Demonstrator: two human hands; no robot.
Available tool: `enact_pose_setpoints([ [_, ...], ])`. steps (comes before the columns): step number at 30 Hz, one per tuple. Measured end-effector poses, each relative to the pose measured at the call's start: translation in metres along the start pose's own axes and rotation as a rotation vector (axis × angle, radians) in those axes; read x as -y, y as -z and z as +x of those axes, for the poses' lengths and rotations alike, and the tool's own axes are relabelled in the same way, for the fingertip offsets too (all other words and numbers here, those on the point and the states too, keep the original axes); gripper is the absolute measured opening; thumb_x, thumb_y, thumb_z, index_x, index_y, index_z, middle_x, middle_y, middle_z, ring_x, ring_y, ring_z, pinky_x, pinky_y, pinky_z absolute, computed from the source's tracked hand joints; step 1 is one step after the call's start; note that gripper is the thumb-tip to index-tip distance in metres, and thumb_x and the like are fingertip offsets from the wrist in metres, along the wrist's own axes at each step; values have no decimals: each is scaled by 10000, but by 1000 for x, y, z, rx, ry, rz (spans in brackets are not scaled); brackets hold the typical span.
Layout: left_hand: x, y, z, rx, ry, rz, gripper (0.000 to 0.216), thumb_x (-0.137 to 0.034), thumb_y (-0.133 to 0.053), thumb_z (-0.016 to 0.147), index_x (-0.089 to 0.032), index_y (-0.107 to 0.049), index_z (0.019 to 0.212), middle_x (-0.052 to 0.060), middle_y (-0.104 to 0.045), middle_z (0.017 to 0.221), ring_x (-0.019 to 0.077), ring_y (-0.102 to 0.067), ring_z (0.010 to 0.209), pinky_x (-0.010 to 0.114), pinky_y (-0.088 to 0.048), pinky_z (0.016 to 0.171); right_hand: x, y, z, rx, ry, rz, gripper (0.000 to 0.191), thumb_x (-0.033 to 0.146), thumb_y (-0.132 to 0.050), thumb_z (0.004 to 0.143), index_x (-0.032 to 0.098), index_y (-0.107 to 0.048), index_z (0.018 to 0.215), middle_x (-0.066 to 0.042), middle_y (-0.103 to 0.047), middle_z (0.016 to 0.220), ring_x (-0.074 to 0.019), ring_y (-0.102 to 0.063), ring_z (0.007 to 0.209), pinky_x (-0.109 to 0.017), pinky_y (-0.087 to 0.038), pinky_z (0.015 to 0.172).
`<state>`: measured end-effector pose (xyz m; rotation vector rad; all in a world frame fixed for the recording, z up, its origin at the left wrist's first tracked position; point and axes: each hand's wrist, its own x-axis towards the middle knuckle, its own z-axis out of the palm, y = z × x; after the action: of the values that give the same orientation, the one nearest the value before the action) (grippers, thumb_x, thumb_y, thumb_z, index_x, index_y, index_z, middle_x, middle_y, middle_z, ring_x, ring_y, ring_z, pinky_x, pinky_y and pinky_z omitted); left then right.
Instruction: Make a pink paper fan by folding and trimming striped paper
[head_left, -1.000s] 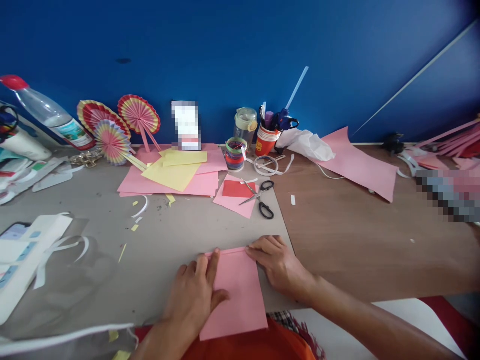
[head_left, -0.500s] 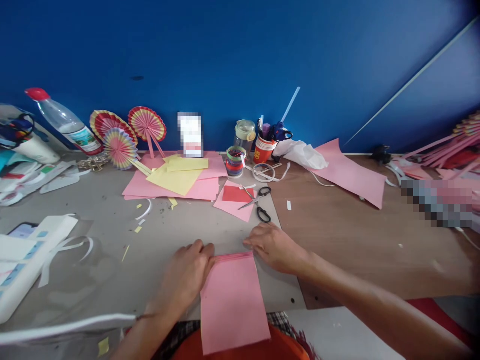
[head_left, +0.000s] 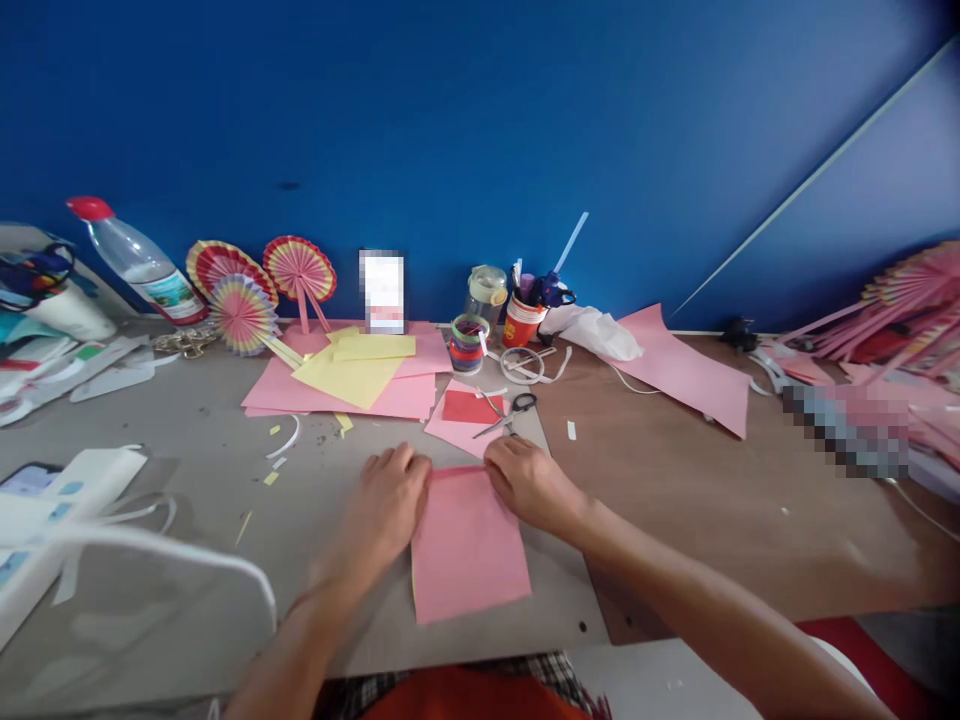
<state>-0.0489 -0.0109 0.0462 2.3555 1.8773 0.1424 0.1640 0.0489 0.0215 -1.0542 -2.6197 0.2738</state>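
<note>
The left hand (head_left: 394, 492) and right hand (head_left: 529, 482) had their grip clamped on the rectangular pink paper sheet (head_left: 471, 548) between them — its folded far edge probably wanted even, square creasing from both ends.

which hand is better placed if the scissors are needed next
Probably the right hand: it lies just below the black-handled scissors in view, while the left hand is farther off, at the other far corner of the pink paper.
</note>
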Motion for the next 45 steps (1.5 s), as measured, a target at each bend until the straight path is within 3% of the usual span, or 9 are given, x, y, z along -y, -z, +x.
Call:
enact_pose_setpoints([
  [4, 20, -1, 30, -184, 122, -209, 212, -206, -426, 901, -195, -619, 987, 77, -653, 1032, 232, -596, 996, 367, -440, 892, -14, 4, 26, -180, -88, 55, 138, 124, -432, 873, 181, -540, 810, -19, -567, 677, -142, -482, 599, -239, -322, 578],
  [8, 35, -6, 36, -172, 214, -566, 253, -278, -465, 865, -227, -576, 1087, 26, -689, 988, 170, -639, 862, 280, -485, 782, -20, -6, 32, -268, -80, 260, 110, 123, -452, 854, 192, -528, 815, -30, -597, 741, -145, -529, 652, -238, -379, 621],
  [12, 40, -14, 30, -107, 247, -691, 290, -358, -479, 839, -221, -578, 1074, 20, -688, 905, 165, -638, 788, 281, -502, 740, -23, -19, 25, -295, -81, 375, 95, 132, -465, 847, 199, -523, 811, -31, -595, 756, -149, -540, 665, -245, -408, 622],
  [15, 40, -18, 28, -77, 267, -695, 323, -395, -485, 833, -219, -579, 1086, 26, -687, 868, 176, -644, 772, 296, -514, 726, -25, -24, 21, -297, -57, 370, 108, 127, -462, 849, 203, -526, 806, -34, -598, 757, -157, -552, 693, -258, -426, 646],
  [21, 38, -17, 31, -179, 260, -646, 323, -439, -467, 853, -212, -613, 1031, 54, -704, 959, 182, -655, 810, 292, -520, 736, -27, -28, 21, -283, -43, 361, 117, 127, -457, 850, 203, -538, 812, -42, -619, 777, -169, -569, 741, -282, -449, 694],
  [30, 33, -18, 31, -95, 236, -570, 316, -364, -454, 878, -223, -604, 1117, 49, -700, 1075, 201, -654, 942, 325, -503, 842, -28, -29, 20, -313, -96, 514, 96, 143, -471, 817, 202, -539, 783, -20, -590, 742, -145, -550, 670, -256, -436, 634],
  [37, 41, -11, 29, -342, 360, -373, 276, -363, -458, 882, -209, -579, 1077, 43, -674, 959, 165, -638, 769, 281, -490, 767, -27, -26, 19, -332, -105, 497, 123, 126, -450, 807, 205, -531, 758, -16, -581, 717, -146, -538, 670, -251, -429, 633],
  [42, 50, 2, 20, -71, 550, -38, 328, -429, -407, 906, -187, -566, 1061, 116, -642, 1067, 248, -654, 870, 311, -466, 667, -28, -29, 18, -338, -101, 500, 105, 142, -463, 819, 202, -538, 777, -25, -588, 744, -150, -544, 685, -255, -430, 644],
  [45, 53, -3, 16, 83, 538, 43, 315, -412, -413, 901, -159, -569, 1007, 139, -641, 1027, 275, -659, 838, 330, -451, 639, -28, -30, 19, -342, -99, 501, 106, 142, -460, 818, 204, -531, 770, -20, -577, 725, -148, -534, 668, -253, -423, 629],
])
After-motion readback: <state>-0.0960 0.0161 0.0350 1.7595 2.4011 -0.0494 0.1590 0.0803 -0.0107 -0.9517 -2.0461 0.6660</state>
